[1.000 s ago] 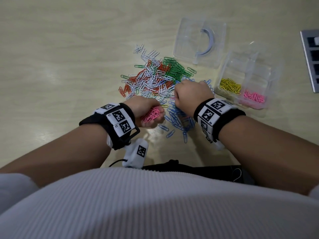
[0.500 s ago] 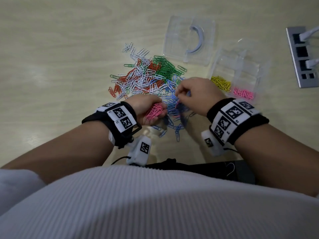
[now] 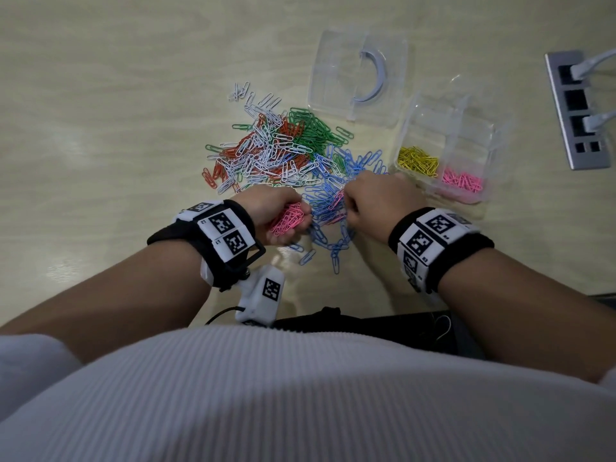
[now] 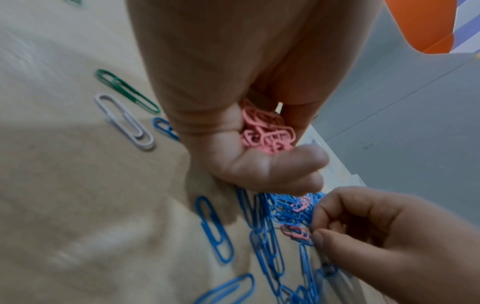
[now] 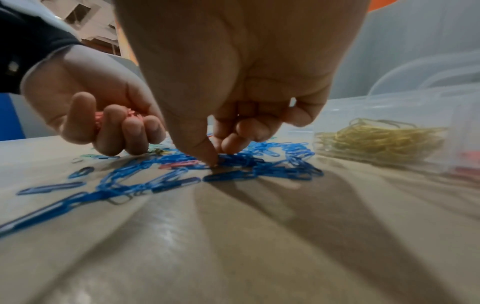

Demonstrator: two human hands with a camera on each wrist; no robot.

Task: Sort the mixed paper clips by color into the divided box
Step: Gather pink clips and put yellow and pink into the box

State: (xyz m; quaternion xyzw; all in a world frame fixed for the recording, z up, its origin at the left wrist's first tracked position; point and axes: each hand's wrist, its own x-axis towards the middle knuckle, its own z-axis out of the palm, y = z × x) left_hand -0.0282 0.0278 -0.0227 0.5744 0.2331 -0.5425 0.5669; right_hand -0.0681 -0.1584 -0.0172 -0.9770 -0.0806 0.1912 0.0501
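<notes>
2 colors sit sorted in the divided box (image 3: 493,141) near the desk's right edge: yellow clips (image 3: 418,160) and pink clips (image 3: 461,182). Left hand (image 3: 276,211) clutches a pink bunch (image 3: 288,221); right hand (image 3: 380,201) pinches a pink clip (image 4: 296,232) among blue clips (image 3: 328,198). Red, white, green, blue remain unsorted.

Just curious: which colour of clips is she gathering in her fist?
Pink clips: the left hand grips a bunch, unlike the blue clips lying loose.

The head camera looked steeply down over both forearms at the counter (image 3: 100,95). Each wrist camera sat low and close, facing along its hand; all three shared the blue paper clips (image 3: 328,198).
</notes>
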